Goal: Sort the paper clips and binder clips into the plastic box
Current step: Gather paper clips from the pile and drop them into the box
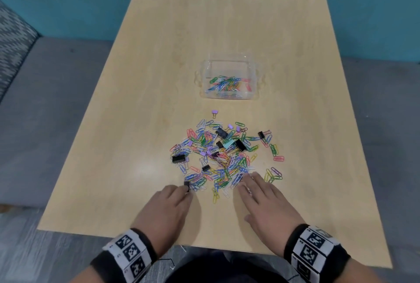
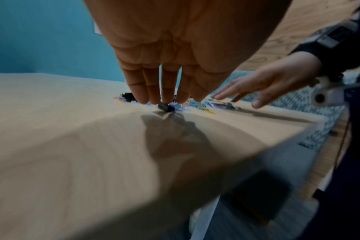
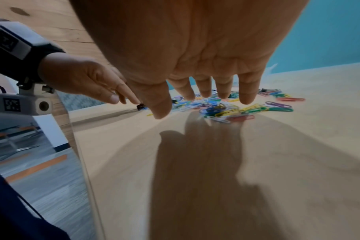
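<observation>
A mixed heap of coloured paper clips (image 1: 227,160) and black, purple and teal binder clips lies on the middle of the wooden table (image 1: 145,100). Beyond it stands the clear plastic box (image 1: 255,91), which holds several paper clips. My left hand (image 1: 184,191) reaches the heap's near left edge, and a straight fingertip touches a small black binder clip (image 1: 186,184) (image 2: 164,107) (image 3: 140,106); the thumb stays apart from it. My right hand (image 1: 246,181) (image 3: 195,100) is spread flat, palm down, just over the paper clips (image 3: 232,110) at the near right edge.
A lone purple binder clip (image 1: 214,113) lies between the heap and the box. Small groups of paper clips (image 1: 273,174) are scattered to the right. A grey bench (image 1: 56,100) and a teal wall surround the table, whose near edge is under my wrists.
</observation>
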Demonstrator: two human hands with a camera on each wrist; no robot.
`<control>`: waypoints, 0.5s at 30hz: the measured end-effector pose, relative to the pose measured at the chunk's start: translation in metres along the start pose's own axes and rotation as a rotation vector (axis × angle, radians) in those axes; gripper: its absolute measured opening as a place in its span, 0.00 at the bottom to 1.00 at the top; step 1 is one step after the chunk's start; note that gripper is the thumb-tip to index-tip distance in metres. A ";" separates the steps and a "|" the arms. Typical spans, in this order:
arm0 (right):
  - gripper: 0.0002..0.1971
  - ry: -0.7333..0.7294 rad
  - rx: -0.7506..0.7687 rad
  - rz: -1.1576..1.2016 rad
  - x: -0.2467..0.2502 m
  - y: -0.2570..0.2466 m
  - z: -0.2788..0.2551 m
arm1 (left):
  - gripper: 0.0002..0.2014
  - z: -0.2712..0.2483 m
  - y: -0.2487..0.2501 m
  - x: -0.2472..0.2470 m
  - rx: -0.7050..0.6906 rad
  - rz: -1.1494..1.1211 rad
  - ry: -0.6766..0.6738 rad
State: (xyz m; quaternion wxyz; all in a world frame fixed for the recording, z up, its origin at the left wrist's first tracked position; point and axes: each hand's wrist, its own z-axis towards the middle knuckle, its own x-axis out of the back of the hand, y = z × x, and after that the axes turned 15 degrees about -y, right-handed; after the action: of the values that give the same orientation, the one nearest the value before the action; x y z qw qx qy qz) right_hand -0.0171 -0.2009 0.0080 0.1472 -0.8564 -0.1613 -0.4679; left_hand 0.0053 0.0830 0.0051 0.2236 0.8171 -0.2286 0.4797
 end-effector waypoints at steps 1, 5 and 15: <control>0.40 0.002 0.019 -0.012 0.001 -0.002 0.001 | 0.20 -0.006 0.001 -0.004 0.010 -0.016 -0.033; 0.39 -0.001 0.068 -0.033 0.004 -0.010 0.007 | 0.19 -0.019 -0.005 -0.005 0.050 -0.065 -0.045; 0.31 -0.079 0.285 -0.173 0.009 -0.035 0.028 | 0.25 -0.032 -0.042 0.007 0.041 -0.042 -0.063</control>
State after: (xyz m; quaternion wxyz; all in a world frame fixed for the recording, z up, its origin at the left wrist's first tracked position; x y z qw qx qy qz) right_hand -0.0059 -0.1568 0.0050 0.2201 -0.8274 -0.3046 -0.4173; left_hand 0.0110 0.1337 0.0189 0.2096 0.8407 -0.2085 0.4537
